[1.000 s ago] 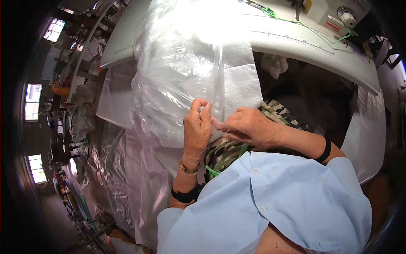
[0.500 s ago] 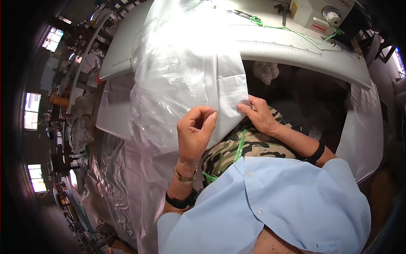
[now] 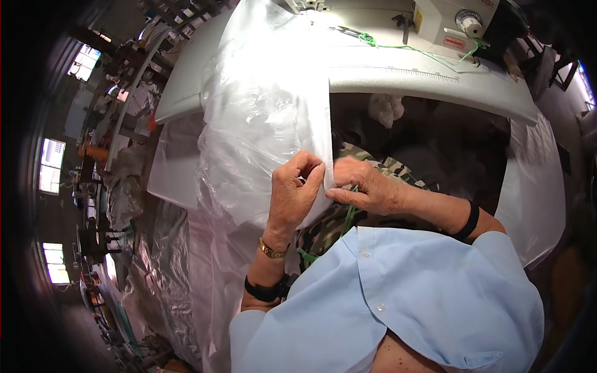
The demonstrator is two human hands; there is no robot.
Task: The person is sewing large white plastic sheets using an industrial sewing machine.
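A large white sheet with a clear plastic film [image 3: 255, 133] hangs over the table's front edge toward my lap. Along its right side runs a narrow folded white edge [image 3: 323, 133]. My left hand [image 3: 293, 193] is closed in a pinch on the sheet beside this fold. Just to the right, my right hand [image 3: 367, 186] pinches the lower part of the folded edge between thumb and fingers; its upper fingers are slightly blurred. The fingertips of both hands are close together, and the pinched material is partly hidden.
A sewing machine [image 3: 457, 25] stands on the pale table [image 3: 398, 73] at the back right. Green cord [image 3: 429, 53] and dark snips [image 3: 349, 31] lie before it. A crumpled white bundle [image 3: 385, 109] shows below the table's edge. Camouflage cloth [image 3: 323, 227] covers my lap.
The wide white flap on the sheet's right side is now folded into a narrow strip. My right hand has moved left and slightly down, close to my left hand, which has shifted slightly right.
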